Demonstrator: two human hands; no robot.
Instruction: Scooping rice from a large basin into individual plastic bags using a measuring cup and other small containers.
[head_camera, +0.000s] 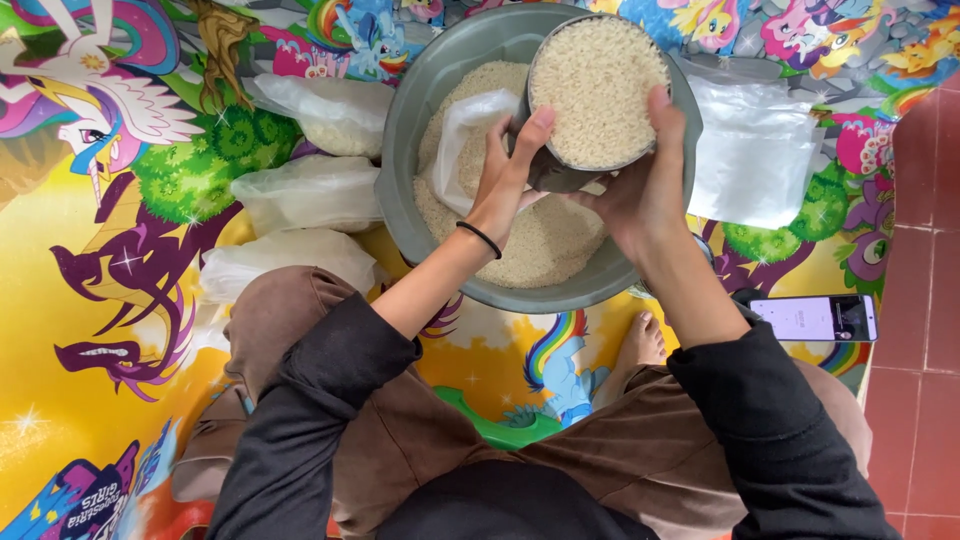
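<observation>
Closest to the camera are my own knees in brown trousers and my black sleeves, as I sit cross-legged on a bright cartoon floor mat. One bare foot pokes out at about four o'clock from the middle of the view.

Straight ahead, at twelve o'clock, sits a big grey basin partly full of white rice. My right hand grips a round tin scoop heaped with rice, fingers curled under it and thumb pressed on its rim, holding it above the basin's far side. My left hand, with a black band on the wrist, pinches the mouth of a clear plastic bag between thumb and fingers, just beside the scoop and over the rice in the basin.

At nine to ten o'clock, three filled bags of rice lie on the mat beside the basin. At two o'clock, a stack of flat plastic bags lies just right of the basin. At three o'clock, a phone rests face up at the mat's edge, next to red floor tiles.
</observation>
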